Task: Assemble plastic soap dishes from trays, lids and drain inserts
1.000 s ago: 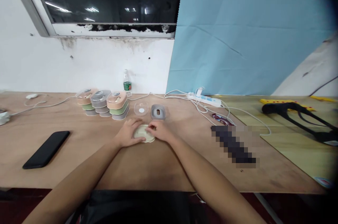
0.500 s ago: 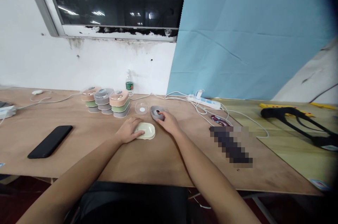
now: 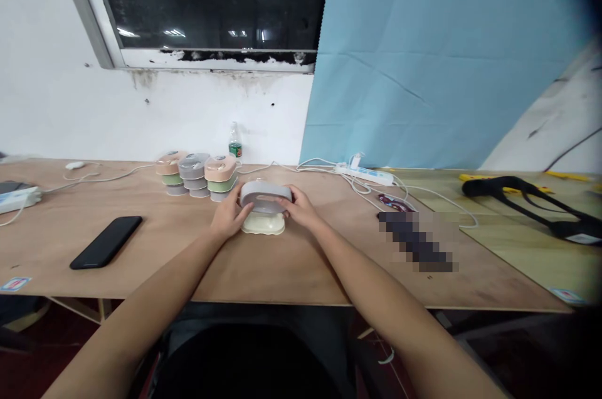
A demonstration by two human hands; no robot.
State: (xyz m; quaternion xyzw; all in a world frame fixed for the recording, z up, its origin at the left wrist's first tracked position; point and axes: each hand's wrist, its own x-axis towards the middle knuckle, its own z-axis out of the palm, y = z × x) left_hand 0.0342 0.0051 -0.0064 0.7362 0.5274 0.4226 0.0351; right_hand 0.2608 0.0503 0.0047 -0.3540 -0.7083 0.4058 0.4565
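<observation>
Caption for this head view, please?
Left hand and right hand hold a grey oval plastic lid over a cream oval dish.

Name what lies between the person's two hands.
In the head view, a grey lid lies between the left hand and the right hand, directly over a cream base.

Stacked containers (image 3: 197, 174) (a bottle (image 3: 234, 143) behind them) stand close beyond the left hand (image 3: 229, 218) gripping the grey lid (image 3: 266, 196). Cables (image 3: 376, 189) and a blurred object (image 3: 416, 245) lie right, a phone (image 3: 106, 250) well left. The near table (image 3: 282, 273) strip is bare.
</observation>
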